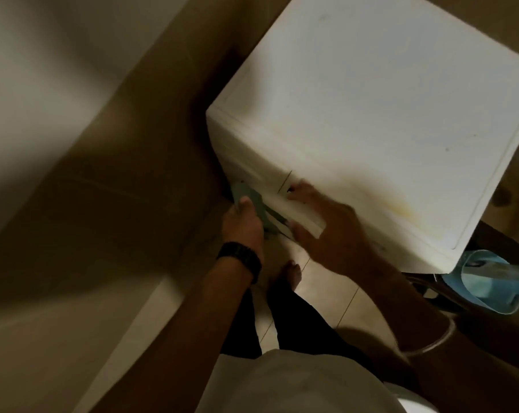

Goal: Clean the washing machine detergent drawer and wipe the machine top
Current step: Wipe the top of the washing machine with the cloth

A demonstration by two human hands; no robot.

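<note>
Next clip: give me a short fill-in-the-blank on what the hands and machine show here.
1. The left hand grips a grey-green ____ at the drawer front.
2. The black watch sits on the ____ wrist.
3. The machine top shows a ____ stain near its front edge.
4. The blue jug stands to the machine's ____.

Missing words: cloth; left; yellowish; right

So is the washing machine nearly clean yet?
Not yet. Nothing looks finished: the machine top has a yellowish stain near its front edge. The left hand holds a green cloth at the detergent drawer, with the right hand on the drawer front. The top is left to wipe.
</note>
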